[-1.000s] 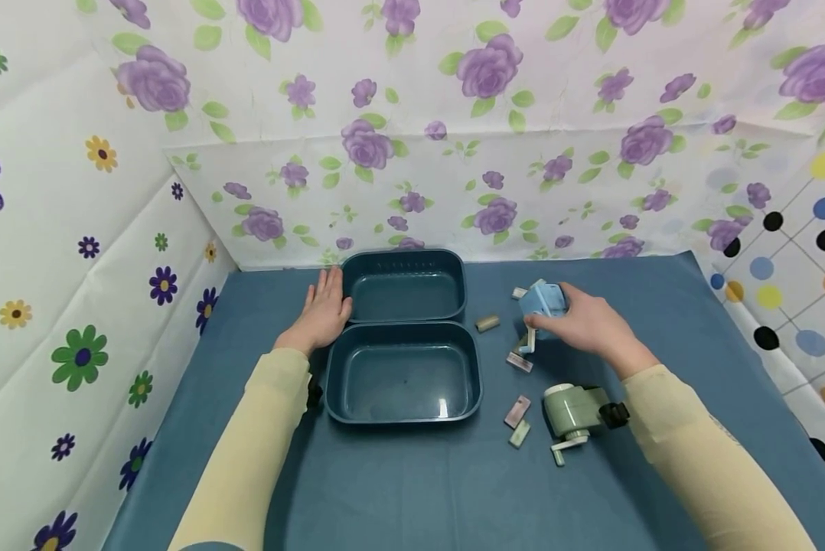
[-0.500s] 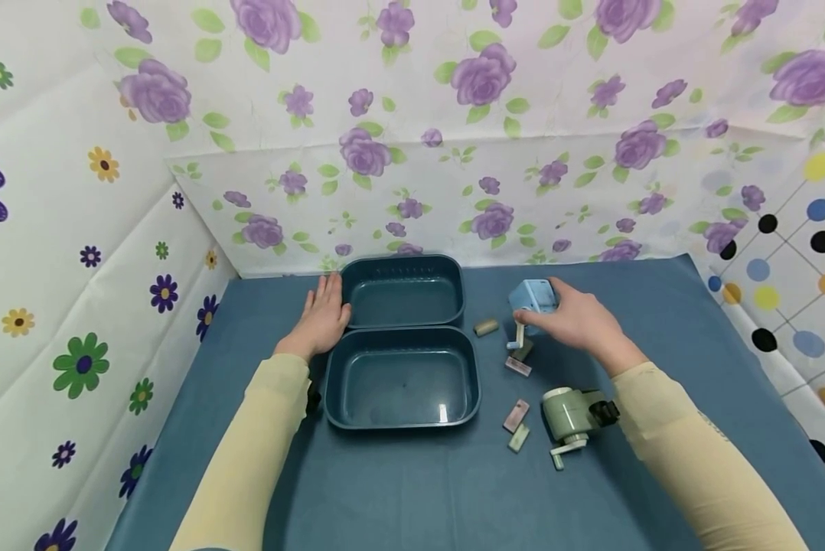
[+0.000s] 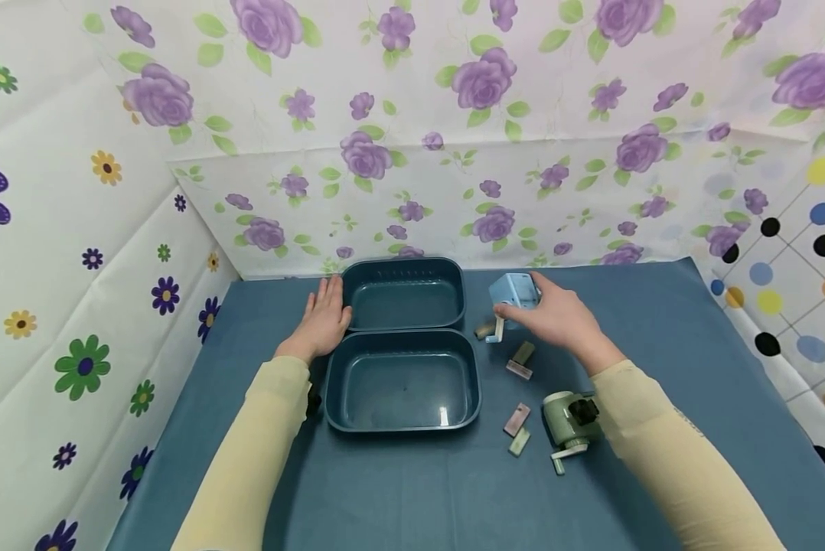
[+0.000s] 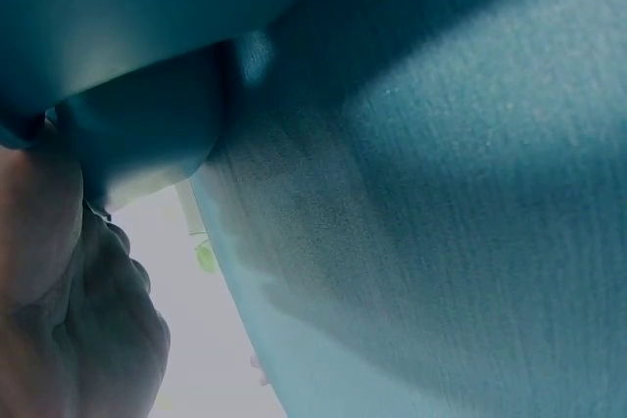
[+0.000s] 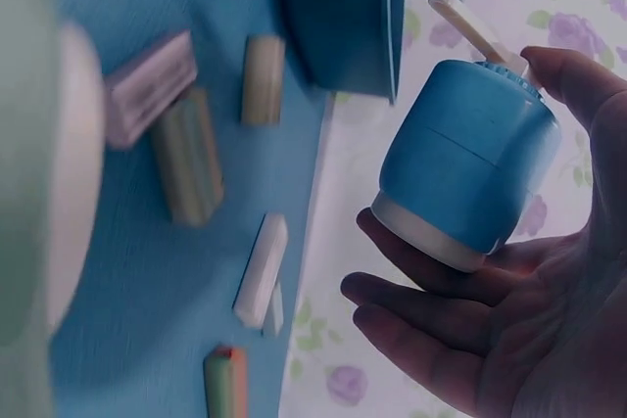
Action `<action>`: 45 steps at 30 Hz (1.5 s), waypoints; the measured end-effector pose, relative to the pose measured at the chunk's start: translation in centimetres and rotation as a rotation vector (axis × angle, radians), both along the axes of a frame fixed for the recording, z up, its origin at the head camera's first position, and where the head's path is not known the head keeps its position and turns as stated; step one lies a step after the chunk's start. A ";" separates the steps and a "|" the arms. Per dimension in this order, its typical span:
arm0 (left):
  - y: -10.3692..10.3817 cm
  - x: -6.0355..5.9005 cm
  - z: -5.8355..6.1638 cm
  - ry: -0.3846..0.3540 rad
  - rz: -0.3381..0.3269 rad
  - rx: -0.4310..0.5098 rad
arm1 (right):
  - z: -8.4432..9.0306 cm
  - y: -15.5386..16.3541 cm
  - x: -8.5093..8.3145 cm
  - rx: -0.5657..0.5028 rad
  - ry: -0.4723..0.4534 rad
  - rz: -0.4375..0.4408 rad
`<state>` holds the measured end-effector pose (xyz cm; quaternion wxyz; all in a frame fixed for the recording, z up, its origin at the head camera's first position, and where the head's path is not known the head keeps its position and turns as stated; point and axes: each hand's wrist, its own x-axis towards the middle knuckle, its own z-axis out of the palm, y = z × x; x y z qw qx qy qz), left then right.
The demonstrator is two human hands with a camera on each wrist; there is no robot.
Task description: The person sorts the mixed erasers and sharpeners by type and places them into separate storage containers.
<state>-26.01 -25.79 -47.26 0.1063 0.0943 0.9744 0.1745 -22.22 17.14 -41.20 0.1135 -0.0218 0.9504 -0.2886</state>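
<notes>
My right hand [image 3: 562, 317] grips a light blue crank pencil sharpener [image 3: 512, 291], held up over the cloth to the right of the back tray. In the right wrist view the blue sharpener [image 5: 470, 159] sits between thumb and fingers, its white crank with blue knob sticking up. My left hand [image 3: 321, 317], fingers straight, touches the left side of the back dark teal tray [image 3: 404, 324]. A second teal tray [image 3: 402, 428] stands directly in front of it. The left wrist view shows part of the left hand [image 4: 93, 310] beside the tray walls.
A green crank pencil sharpener [image 3: 564, 419] lies near my right forearm. Several small erasers are scattered right of the trays, among them a pink one [image 3: 517, 419], a pale green one [image 3: 520, 441] and a tan one [image 3: 484, 330]. Flowered sheets rise behind the blue cloth [image 3: 399, 490].
My right hand has moved left with the blue pencil sharpener, toward the back tray, uncovering an eraser beneath it. The left hand stays against the tray.
</notes>
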 end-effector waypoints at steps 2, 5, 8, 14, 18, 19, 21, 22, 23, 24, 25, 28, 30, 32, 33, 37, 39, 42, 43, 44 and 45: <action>-0.1 -0.1 -0.1 -0.002 0.003 0.000 | 0.0 -0.7 -0.2 -0.006 -0.005 0.005; -0.3 -0.2 -0.4 -0.008 0.004 0.001 | 0.0 -1.8 -0.4 -0.008 -0.005 0.006; -0.3 -0.2 -0.5 -0.015 0.005 0.008 | 0.0 -2.7 -0.5 -0.024 0.000 0.010; -0.3 0.0 -0.2 -0.017 0.007 0.005 | 0.2 -4.4 -0.6 -0.061 0.017 0.019; -0.3 0.2 0.2 -0.005 0.002 0.006 | 0.4 -5.6 -0.6 -0.077 0.027 0.016; -0.3 0.3 0.2 -0.003 0.003 0.002 | 0.4 -5.9 -0.6 -0.079 0.028 0.017; -0.4 0.3 0.2 -0.002 0.003 -0.002 | 0.4 -6.4 -0.6 -0.089 0.030 0.018; -0.4 0.2 0.2 -0.004 0.002 -0.004 | 0.4 -6.7 -0.7 -0.095 0.031 0.018; -0.4 0.2 0.2 -0.004 0.001 -0.004 | 0.4 -6.9 -0.7 -0.103 0.033 0.018; -0.4 0.2 0.2 -0.005 0.001 -0.005 | 0.4 -7.2 -0.7 -0.113 0.033 0.018; -0.4 0.2 0.2 -0.003 0.001 -0.008 | 0.3 -7.5 -0.7 -0.123 0.033 0.019; -0.4 0.1 0.2 0.003 0.001 -0.011 | 0.4 -8.3 -0.8 -0.155 0.037 0.027; -0.4 0.1 0.2 0.007 -0.001 -0.015 | 0.2 -8.9 -0.9 -0.170 0.038 0.037; -0.3 0.1 0.3 0.009 -0.005 -0.018 | 0.1 -9.4 -1.0 -0.184 0.040 0.054; -0.3 0.1 0.2 0.009 -0.006 -0.021 | 0.0 -9.7 -1.1 -0.192 0.039 0.060; -0.2 0.0 0.1 0.021 -0.012 -0.026 | -0.1 -10.6 -1.3 -0.213 0.045 0.073; -0.2 0.0 0.1 0.026 -0.012 -0.027 | -0.1 -11.1 -1.5 -0.216 0.045 0.077; -0.2 -0.1 0.0 0.022 -0.012 -0.028 | -0.2 -11.7 -1.7 -0.215 0.044 0.082; -0.2 0.0 0.0 0.020 -0.012 -0.030 | -0.3 -11.9 -1.7 -0.217 0.043 0.084; -0.3 0.0 0.1 0.017 -0.011 -0.029 | -0.3 -12.1 -1.8 -0.221 0.041 0.085; -0.3 0.1 0.1 0.014 -0.010 -0.029 | -0.4 -12.3 -1.9 -0.224 0.041 0.085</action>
